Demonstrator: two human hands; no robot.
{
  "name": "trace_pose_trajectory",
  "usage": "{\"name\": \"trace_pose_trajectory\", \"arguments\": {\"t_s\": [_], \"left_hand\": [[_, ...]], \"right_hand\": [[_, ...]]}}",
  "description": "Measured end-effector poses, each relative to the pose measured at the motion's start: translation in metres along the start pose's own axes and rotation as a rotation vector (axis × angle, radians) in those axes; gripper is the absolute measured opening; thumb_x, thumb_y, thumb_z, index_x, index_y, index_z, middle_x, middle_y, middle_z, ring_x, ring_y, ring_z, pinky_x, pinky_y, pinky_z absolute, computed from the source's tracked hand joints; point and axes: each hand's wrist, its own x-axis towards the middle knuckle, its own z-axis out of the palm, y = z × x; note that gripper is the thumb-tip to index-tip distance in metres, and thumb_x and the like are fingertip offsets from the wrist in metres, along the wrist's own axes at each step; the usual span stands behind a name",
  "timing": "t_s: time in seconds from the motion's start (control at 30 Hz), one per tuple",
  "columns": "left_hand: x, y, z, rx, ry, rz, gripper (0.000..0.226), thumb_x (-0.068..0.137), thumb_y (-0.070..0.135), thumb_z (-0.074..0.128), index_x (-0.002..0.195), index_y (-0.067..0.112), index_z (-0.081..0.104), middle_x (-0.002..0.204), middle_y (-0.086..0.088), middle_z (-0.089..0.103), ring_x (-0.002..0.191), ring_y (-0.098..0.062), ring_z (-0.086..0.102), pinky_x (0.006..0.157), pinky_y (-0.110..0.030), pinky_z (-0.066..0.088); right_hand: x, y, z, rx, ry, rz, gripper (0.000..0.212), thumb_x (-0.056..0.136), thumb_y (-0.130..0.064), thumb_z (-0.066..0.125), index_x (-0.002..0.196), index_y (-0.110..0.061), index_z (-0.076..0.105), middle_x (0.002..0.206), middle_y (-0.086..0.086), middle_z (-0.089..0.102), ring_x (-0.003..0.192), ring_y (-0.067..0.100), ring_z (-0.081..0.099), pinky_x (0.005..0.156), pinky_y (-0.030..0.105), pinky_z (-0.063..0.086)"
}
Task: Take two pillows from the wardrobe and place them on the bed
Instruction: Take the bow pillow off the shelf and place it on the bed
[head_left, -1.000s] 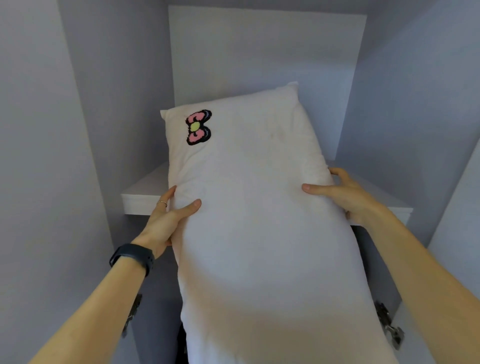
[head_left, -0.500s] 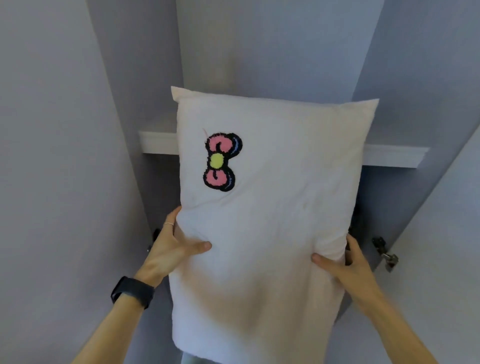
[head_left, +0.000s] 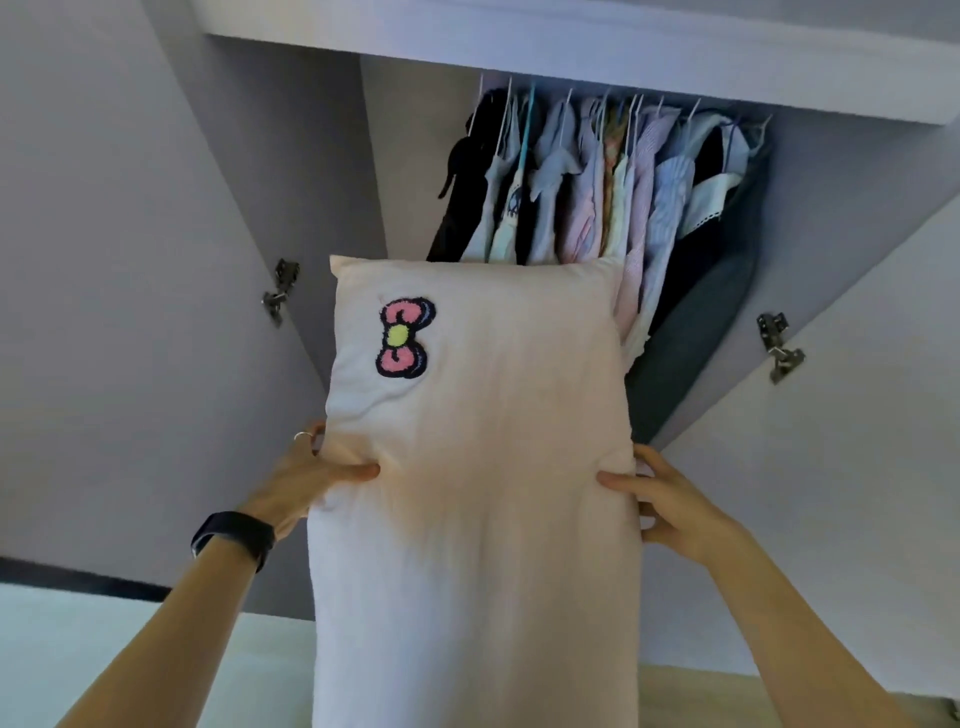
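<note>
Inside the wardrobe (head_left: 301, 156) the white shelf (head_left: 571, 47) runs across the top. You only get its underside and front edge from here, so can't tell what's sitting on it. Right under it hangs a packed row of clothes (head_left: 597, 182), dark stuff at both ends and pastel shirts in the middle. Along the bottom edge there's a strip of light wood-look floor (head_left: 696, 696).

Pillow (head_left: 478, 493) cut off by the bottom edge.
Fingers of left hand (head_left: 296, 483) and right hand (head_left: 675, 512) are partly hidden behind it.
</note>
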Motion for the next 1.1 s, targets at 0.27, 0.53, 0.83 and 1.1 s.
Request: {"name": "trace_pose_trajectory", "arguments": {"t_s": [0.27,0.53,0.83,1.1], "left_hand": [[-0.048,-0.086,0.046,-0.21,0.218,-0.125,0.087,0.061,0.016,0.094,0.133,0.022,0.045,0.124,-0.003,0.065,0.105,-0.026,0.067,0.083,-0.048,0.059],[-0.153,-0.198,0.083,-0.463,0.402,-0.297,0.072,0.066,0.017,0.092,0.121,0.036,0.05,0.11,-0.011,0.073,0.092,-0.028,0.074,0.078,-0.049,0.061],[-0.283,-0.31,0.127,-0.707,0.69,-0.47,0.077,0.068,0.024,0.09,0.128,0.042,0.045,0.12,0.001,0.067,0.103,-0.021,0.069,0.069,-0.041,0.061],[-0.365,-0.379,0.188,-0.923,1.218,-0.67,0.09,0.051,0.045,0.083,0.128,0.034,0.037,0.117,-0.003,0.062,0.103,-0.029,0.066,0.088,-0.053,0.056]], "right_hand": [[0.079,-0.002,-0.02,-0.286,-0.268,0.121,0.061,0.065,-0.028,0.094,0.116,-0.04,0.064,0.107,0.004,0.078,0.095,0.03,0.075,0.081,0.059,0.059],[0.095,0.036,0.022,-0.571,-0.467,0.181,0.069,0.057,-0.042,0.092,0.117,-0.04,0.057,0.107,0.006,0.076,0.101,0.035,0.07,0.065,0.048,0.062],[0.072,0.089,0.141,-0.989,-0.771,0.142,0.071,0.074,-0.052,0.082,0.133,-0.044,0.044,0.12,0.002,0.067,0.104,0.027,0.068,0.083,0.055,0.059],[0.009,0.159,0.283,-1.267,-0.989,-0.002,0.061,0.078,-0.058,0.075,0.131,-0.042,0.049,0.115,-0.013,0.065,0.097,0.017,0.068,0.074,0.039,0.055]]}}
